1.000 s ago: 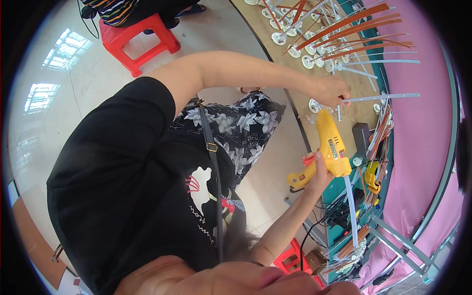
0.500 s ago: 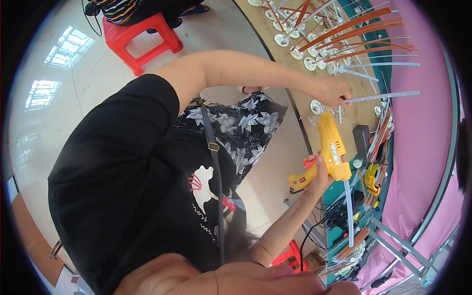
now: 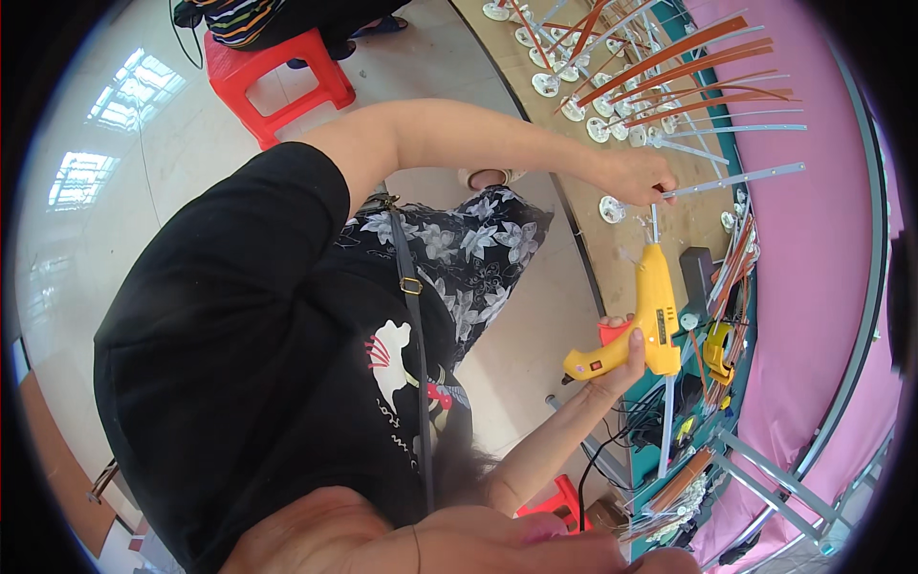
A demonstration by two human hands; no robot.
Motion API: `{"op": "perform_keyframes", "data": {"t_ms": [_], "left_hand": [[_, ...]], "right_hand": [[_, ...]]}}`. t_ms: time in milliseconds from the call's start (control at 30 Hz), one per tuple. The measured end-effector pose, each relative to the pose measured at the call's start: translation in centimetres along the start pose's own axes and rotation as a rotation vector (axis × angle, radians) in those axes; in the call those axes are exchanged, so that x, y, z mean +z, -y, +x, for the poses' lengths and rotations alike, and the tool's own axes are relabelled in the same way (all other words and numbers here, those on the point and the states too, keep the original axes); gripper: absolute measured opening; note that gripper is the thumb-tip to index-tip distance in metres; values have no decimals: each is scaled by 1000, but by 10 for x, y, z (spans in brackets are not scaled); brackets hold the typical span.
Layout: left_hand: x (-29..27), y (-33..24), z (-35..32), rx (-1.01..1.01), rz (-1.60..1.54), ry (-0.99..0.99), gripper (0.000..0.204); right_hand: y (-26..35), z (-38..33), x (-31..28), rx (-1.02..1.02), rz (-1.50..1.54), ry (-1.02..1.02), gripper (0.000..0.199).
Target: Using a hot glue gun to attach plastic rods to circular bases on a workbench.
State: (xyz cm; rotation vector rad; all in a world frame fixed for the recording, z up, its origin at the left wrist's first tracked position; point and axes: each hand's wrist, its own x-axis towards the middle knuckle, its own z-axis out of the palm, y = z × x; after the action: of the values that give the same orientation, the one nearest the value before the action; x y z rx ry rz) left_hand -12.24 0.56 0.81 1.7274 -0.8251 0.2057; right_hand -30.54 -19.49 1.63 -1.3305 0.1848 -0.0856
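My left hand, on the arm crossing the upper part of the view, is closed on a pale grey strip with small holes. A white round base lies by its wrist; whether it joins the strip, I cannot tell. My right hand grips the handle of a yellow glue gun with a red trigger. A long translucent glue stick sticks out of its rear. The gun's tip is just below a short, thin pale piece under my left hand; I cannot tell if they touch.
Several white round bases with brown or grey strips crowd the table's far end. A dark block, a yellow tape dispenser and loose strips lie beside the gun. Pink cloth hangs beyond the table. A red stool stands near another person.
My right hand has turned the glue gun more upright and shifted its tip right, under the short pale piece. My left hand has moved slightly, still holding the strip.
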Motion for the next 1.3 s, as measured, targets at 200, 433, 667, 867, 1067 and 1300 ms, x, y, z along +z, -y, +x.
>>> {"op": "perform_keyframes", "data": {"t_ms": [200, 433, 667, 867, 1067, 1300], "left_hand": [[-23, -15, 3, -75, 31, -20, 19], [-51, 6, 12, -24, 269, -70, 18], [-55, 19, 2, -70, 286, -162, 19], [-32, 16, 16, -113, 396, -202, 21], [-28, 18, 10, -178, 308, -200, 25], [-14, 20, 11, -305, 178, -170, 26]], "right_hand": [[-11, 9, -43, 92, 288, 40, 33], [-27, 24, -64, 119, 454, 124, 37], [-23, 31, -50, 79, 515, 174, 36], [-20, 33, -70, 77, 511, 169, 37], [-26, 45, -66, 90, 516, 162, 38], [-27, 40, -66, 78, 527, 171, 37]]}}
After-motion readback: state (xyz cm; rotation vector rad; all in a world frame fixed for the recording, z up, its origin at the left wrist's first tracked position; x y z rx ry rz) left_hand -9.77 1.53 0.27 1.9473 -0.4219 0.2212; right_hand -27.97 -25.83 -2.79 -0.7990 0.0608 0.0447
